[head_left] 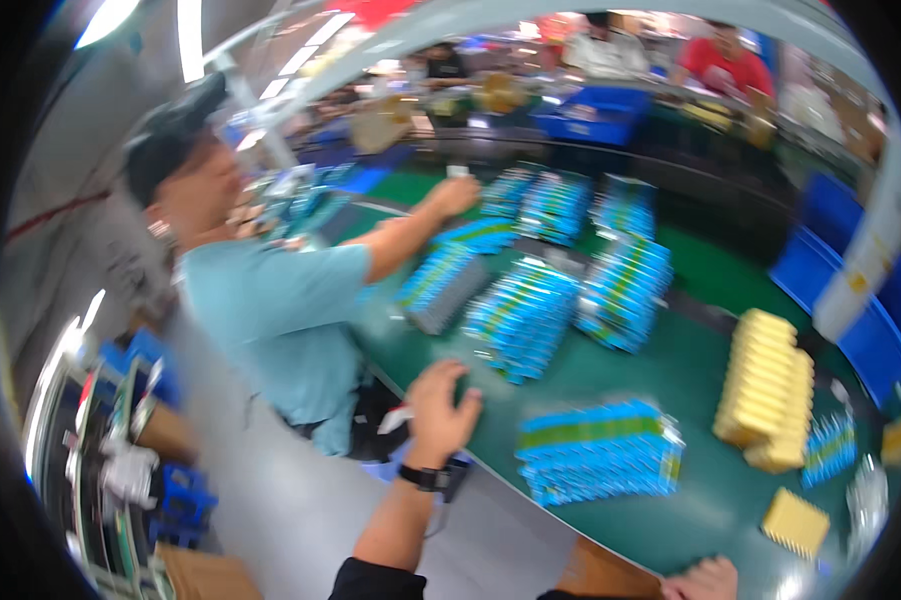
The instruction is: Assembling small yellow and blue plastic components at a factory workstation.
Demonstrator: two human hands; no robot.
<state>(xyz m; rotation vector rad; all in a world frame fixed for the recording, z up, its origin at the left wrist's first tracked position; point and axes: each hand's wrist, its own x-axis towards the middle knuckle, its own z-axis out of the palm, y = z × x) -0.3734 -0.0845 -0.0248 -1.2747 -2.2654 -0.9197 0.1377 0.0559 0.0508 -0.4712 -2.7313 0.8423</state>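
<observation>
My left hand (pixel 440 412), with a black band on the wrist, is held out at the near edge of the green table (pixel 490 425). Its fingers are apart and nothing is in them. Beyond it stand stacks of blue packets with a green stripe (pixel 525 315). To its right lies another row of blue-and-green packets (pixel 600 450), touched by neither hand. At the bottom edge, my right hand (pixel 702 580) rests by the table's rim. It is cut off and blurred, so its finger pose is unclear. Yellow ridged blocks (pixel 760 385) and a smaller yellow piece (pixel 796 522) lie nearest to it.
On the left a co-worker in a light blue shirt (pixel 280 300) reaches across the table to the far packets. Blue bins (pixel 840 270) stand at the right, another blue bin (pixel 595 115) at the back. Several people work beyond. Shelving and blue stools (pixel 185 495) line the left.
</observation>
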